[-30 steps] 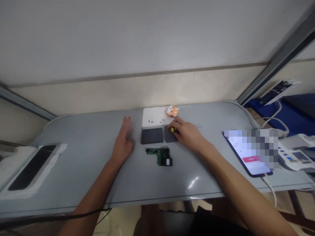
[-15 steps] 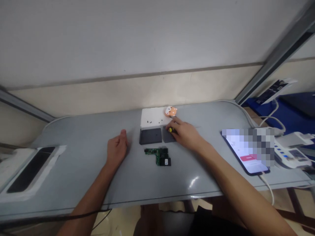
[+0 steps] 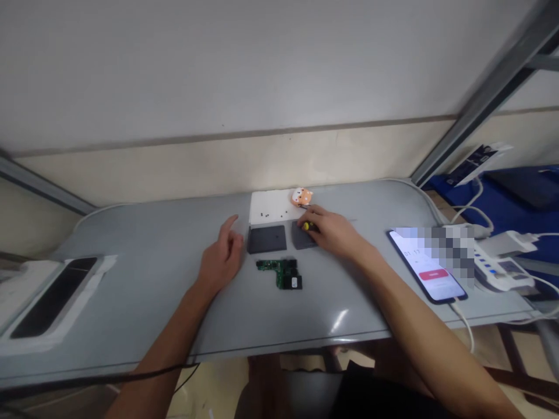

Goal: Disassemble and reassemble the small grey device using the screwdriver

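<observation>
My right hand (image 3: pixel 328 230) is closed around a screwdriver (image 3: pixel 306 226) whose yellow-and-black handle end shows between the fingers. A thin line that looks like its shaft shows faintly right of the hand. Beneath the fingers lies a dark grey casing part (image 3: pixel 301 237), partly covered. Beside it is a second shallow, dark grey casing half (image 3: pixel 267 239). My left hand (image 3: pixel 222 253) is left of that half, empty, with the index finger stretched out and the thumb apart. Nearer to me a green circuit board (image 3: pixel 283 273) with black parts and a white sticker lies flat.
Several tiny dark screws (image 3: pixel 267 215) lie on a white sheet (image 3: pixel 271 203) at the back. An orange-and-white animal-shaped item (image 3: pixel 301 196) sits on its right corner. At right are a lit phone (image 3: pixel 430 267) on a cable and a power strip (image 3: pixel 502 267). A dark panel (image 3: pixel 55 297) lies far left.
My left hand has moved right, closer to the casing, and its index finger has stretched out from a curled fist. The right hand still holds the screwdriver. The view has shifted slightly.
</observation>
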Demonstrator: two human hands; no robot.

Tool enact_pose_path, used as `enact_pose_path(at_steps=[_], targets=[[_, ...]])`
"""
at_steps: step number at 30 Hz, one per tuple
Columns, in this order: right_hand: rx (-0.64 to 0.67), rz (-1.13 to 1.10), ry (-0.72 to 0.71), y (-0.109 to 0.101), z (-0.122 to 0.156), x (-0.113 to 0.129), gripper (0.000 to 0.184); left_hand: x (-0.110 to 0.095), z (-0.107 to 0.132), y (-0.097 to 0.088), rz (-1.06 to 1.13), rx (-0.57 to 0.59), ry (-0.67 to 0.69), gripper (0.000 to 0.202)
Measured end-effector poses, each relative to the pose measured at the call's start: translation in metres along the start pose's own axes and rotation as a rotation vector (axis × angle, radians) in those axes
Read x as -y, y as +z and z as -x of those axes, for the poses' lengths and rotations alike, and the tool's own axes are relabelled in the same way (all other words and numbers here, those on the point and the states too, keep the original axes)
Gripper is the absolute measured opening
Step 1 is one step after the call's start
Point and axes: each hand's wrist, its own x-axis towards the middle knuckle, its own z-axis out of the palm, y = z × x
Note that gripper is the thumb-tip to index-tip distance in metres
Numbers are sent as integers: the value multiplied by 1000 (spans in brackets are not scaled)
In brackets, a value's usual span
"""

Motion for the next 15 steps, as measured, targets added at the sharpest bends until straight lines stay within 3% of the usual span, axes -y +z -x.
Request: enact_pose_path(at_steps=[4,6,9,11,15], targets=[[-70,-27,-76,-10,18,28,24,-3,-2,3,-76,75,57,63],[-15,-16,-128,-5,34,48,26,-4,-3,5,-88,85,71,60],[118,89,-179,11,56,66,49,-6,-4,6,-83,96,66,54],[174,152,-198,20,63,67,57,-7,-3,5,-77,102,44,53],[183,167,-243,17,56,57,38,-7,-3,6,-82,115,18,56]])
